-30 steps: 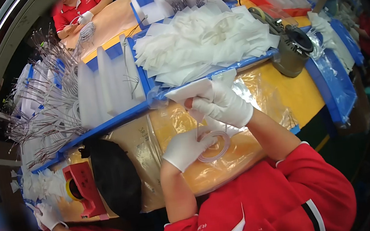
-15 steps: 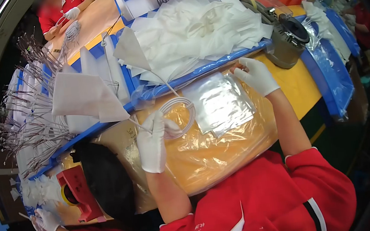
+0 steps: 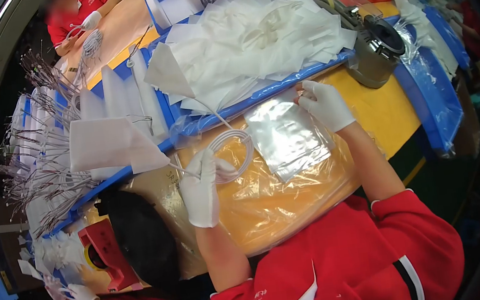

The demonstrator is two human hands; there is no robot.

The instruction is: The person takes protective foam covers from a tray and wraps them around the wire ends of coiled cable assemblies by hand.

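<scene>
My left hand (image 3: 201, 185), in a white glove, is closed around a coiled white cable (image 3: 247, 156) above the plastic-covered table. White soft sheets wrap both cable ends: one sheet (image 3: 113, 143) sticks out to the left, another (image 3: 166, 70) points up over the blue tray. To the right of the coil lies a stack of silvery plastic bags (image 3: 286, 138). My right hand (image 3: 327, 106), also gloved with bare fingertips, has its fingers pinched at the stack's upper right corner. How much of a bag it holds is hidden.
A blue tray (image 3: 269, 91) heaped with white sheets (image 3: 256, 37) stands beyond the bags. A tape dispenser (image 3: 375, 52) sits at right, a red one (image 3: 107, 253) at left beside a black bag (image 3: 140, 237). Cable bundles (image 3: 56, 166) fill the left. Two co-workers are nearby.
My right hand's fingers have drawn together at the bag corner, and the hand has shifted slightly down and left. My left hand keeps the coiled cable.
</scene>
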